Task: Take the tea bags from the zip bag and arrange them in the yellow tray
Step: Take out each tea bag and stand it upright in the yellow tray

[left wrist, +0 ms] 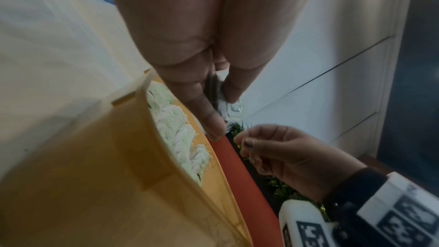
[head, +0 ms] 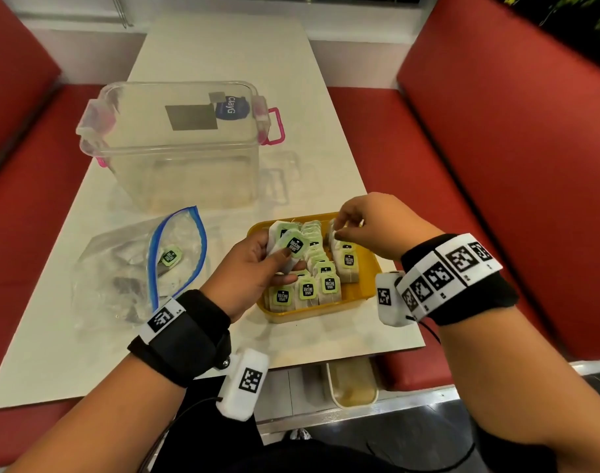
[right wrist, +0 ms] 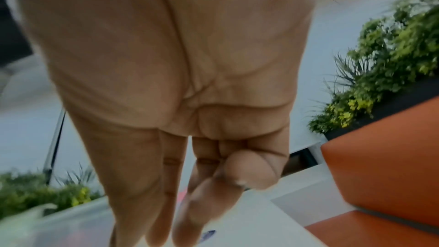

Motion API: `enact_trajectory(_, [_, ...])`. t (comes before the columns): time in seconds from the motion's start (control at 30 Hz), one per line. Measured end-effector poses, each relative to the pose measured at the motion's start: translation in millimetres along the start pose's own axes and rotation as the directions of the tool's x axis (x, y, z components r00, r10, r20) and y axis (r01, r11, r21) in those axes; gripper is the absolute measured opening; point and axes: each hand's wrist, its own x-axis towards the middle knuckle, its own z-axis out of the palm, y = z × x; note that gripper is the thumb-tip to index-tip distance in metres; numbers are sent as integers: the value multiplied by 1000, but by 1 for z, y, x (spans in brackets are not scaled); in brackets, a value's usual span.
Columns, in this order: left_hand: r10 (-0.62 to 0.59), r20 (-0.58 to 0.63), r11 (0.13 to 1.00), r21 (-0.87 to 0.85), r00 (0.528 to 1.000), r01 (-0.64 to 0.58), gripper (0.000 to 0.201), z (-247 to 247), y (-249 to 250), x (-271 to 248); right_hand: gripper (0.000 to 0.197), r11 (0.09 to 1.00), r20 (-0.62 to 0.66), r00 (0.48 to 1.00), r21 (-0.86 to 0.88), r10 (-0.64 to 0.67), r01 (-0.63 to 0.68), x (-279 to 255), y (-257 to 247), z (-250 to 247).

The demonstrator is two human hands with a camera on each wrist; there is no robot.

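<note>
The yellow tray (head: pixel 358 295) sits near the table's front right, with rows of green-tagged tea bags (head: pixel 325 285) standing in it. My left hand (head: pixel 278 249) hovers over the tray's left side and grips a small bunch of tea bags (head: pixel 293 244) between thumb and fingers. My right hand (head: pixel 339 228) is over the tray's far right corner, its fingertips pinching the top of a tea bag (head: pixel 333 237) in the right row. The zip bag (head: pixel 128 268) lies open to the left with one tea bag (head: pixel 171 257) showing inside. In the left wrist view the tray (left wrist: pixel 106 157) is close below.
A clear plastic box (head: pixel 179 145) with pink latches stands behind the tray and zip bag. Red bench seats (head: pixel 496 165) flank the white table (head: pixel 70 353). The table's front edge runs just below the tray.
</note>
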Motion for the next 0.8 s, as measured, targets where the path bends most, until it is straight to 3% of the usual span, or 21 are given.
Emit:
enact_trajectory(0.17, [70,-39,998,11,997,-70,22,9,4,1,9,969,-2,997,233,-83,81,-13,-22,1])
enact_trajectory(0.37, [134,-44,988,79,990,-130,13,14,5,2,10,886,-51,996,455,-72,87,-22,-20,3])
enact_trajectory(0.57, [181,18,955,235,983,-180,7,19,5,4,8,859,-135,990,499,-52,113,-26,-15,5])
enact_trajectory(0.8, [267,31,930,253,963,-266,21,17,8,-3,2,789,-138,990,607,-6,90,-29,-1,7])
